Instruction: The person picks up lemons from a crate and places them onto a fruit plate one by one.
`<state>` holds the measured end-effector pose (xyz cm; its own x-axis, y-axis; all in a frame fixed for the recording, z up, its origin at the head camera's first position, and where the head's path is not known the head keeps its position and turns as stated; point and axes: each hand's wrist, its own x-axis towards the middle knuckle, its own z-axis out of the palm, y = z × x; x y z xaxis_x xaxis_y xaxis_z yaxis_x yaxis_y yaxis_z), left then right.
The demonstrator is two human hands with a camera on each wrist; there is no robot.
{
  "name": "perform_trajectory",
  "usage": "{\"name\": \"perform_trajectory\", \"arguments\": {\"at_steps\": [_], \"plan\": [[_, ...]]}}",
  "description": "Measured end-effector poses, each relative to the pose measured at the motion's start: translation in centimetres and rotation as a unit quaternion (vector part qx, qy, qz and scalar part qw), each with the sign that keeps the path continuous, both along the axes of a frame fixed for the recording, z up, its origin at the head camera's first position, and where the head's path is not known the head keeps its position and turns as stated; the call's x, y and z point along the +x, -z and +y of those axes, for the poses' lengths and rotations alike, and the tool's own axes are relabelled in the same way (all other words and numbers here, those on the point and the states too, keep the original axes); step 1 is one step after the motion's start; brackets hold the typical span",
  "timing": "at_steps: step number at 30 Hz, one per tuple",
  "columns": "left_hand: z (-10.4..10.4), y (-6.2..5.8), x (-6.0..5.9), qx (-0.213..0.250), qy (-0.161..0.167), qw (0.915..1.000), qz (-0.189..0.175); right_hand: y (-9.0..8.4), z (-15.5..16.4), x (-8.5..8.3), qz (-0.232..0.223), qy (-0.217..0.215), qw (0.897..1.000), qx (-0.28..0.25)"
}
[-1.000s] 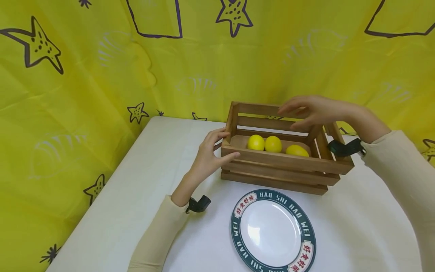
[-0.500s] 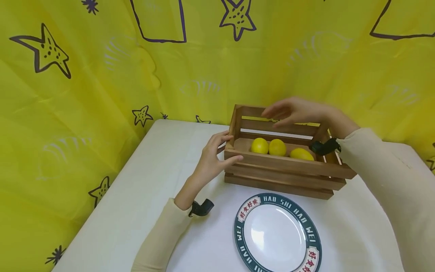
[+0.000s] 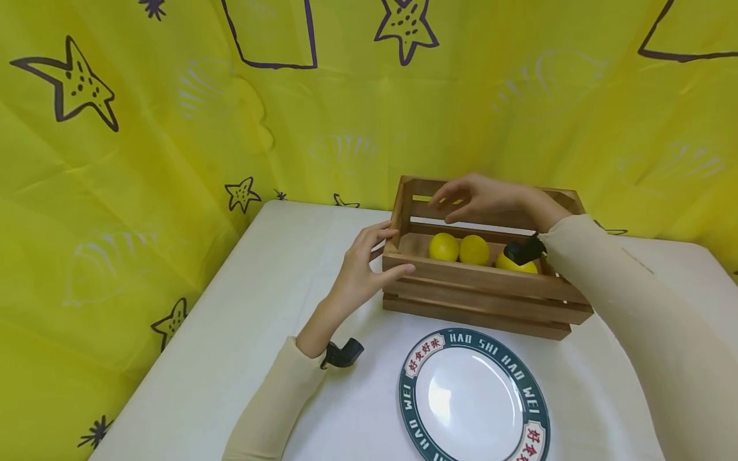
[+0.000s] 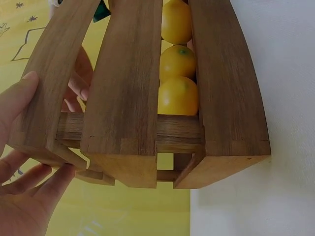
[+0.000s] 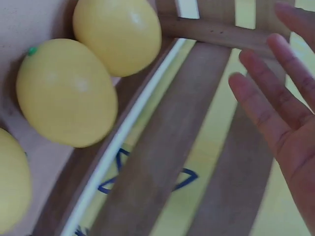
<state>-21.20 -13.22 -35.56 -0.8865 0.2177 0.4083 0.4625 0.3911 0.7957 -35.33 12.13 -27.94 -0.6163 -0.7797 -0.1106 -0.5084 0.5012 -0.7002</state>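
A slatted wooden crate point(image 3: 478, 272) holds three yellow lemons, the left lemon point(image 3: 443, 247), the middle lemon point(image 3: 474, 250) and the right lemon point(image 3: 507, 263), partly covered by the right wrist's camera. My left hand point(image 3: 362, 266) grips the crate's left end, thumb on the front top slat and fingers at the end board. Above the crate's opening hovers my right hand point(image 3: 487, 195), its fingers loosely bent around nothing. The right wrist view shows that hand's fingers spread apart from the middle lemon point(image 5: 69, 93), a green tip on its side.
A round plate point(image 3: 469, 403) with a green lettered rim lies in front of the crate. Both stand on a white-covered table point(image 3: 230, 307). Behind hangs a yellow curtain point(image 3: 346, 96) with starfish drawings, close to the table's back edge.
My right hand has moved left over the crate, from its right part towards its left end. My left hand keeps its grip, and the lemons stay put. The view has shifted slightly.
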Motion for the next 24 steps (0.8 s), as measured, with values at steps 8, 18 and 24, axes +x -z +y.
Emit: {"name": "perform_trajectory", "arguments": {"at_steps": [8,18,24], "plan": [[0.2,0.0,0.2,-0.010,-0.012,0.9999,-0.002,1.1,0.5,-0.3,-0.043,0.055,0.997,-0.020],[0.2,0.2,0.2,-0.012,-0.016,0.9998,-0.005,2.6,1.3,-1.0,-0.075,0.042,0.996,0.003],[0.2,-0.1,0.4,-0.024,-0.020,0.9995,-0.007,3.1,2.0,-1.7,-0.068,0.016,0.997,0.032]]}}
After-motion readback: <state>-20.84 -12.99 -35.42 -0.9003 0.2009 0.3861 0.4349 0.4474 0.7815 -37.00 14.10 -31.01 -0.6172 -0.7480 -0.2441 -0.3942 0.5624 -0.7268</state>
